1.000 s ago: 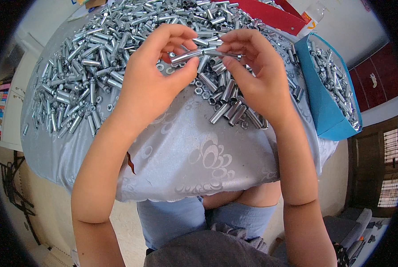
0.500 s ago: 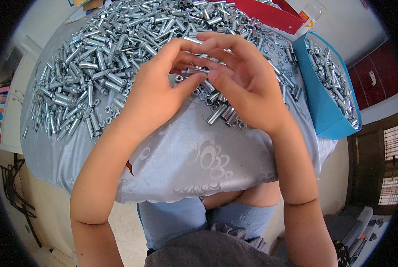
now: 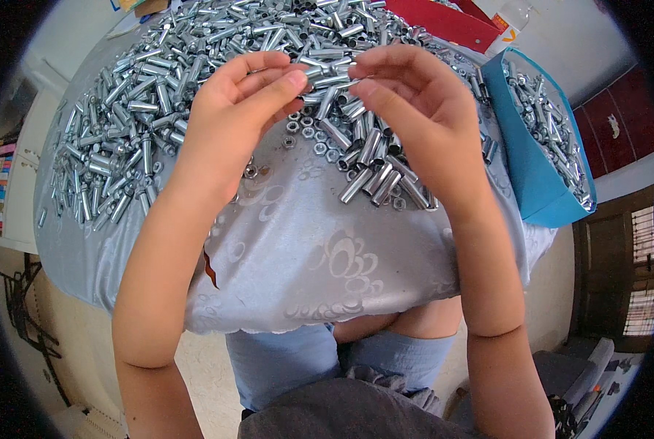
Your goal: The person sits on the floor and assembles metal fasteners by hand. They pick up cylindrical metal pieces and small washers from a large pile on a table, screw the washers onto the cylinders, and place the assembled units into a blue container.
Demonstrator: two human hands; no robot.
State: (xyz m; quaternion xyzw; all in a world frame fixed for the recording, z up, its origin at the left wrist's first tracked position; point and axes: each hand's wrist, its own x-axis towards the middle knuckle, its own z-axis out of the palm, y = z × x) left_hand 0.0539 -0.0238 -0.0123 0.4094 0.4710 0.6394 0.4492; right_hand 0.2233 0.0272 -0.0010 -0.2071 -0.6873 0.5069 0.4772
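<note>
Looking down from my head, my left hand (image 3: pixel 235 121) and right hand (image 3: pixel 415 110) pinch the two ends of one metal sleeve (image 3: pixel 330 79) between closed fingertips, raised above the heap of sleeves (image 3: pixel 144 124) on the grey tablecloth (image 3: pixel 305 256); a blue bin (image 3: pixel 532 175) sits right.

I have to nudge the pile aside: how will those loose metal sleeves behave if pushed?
The metal sleeves are smooth, shiny cylinders, so probably stiff, slippery and apt to roll. The glossy tablecloth likely lets them slide and scatter rather than move together.
</note>
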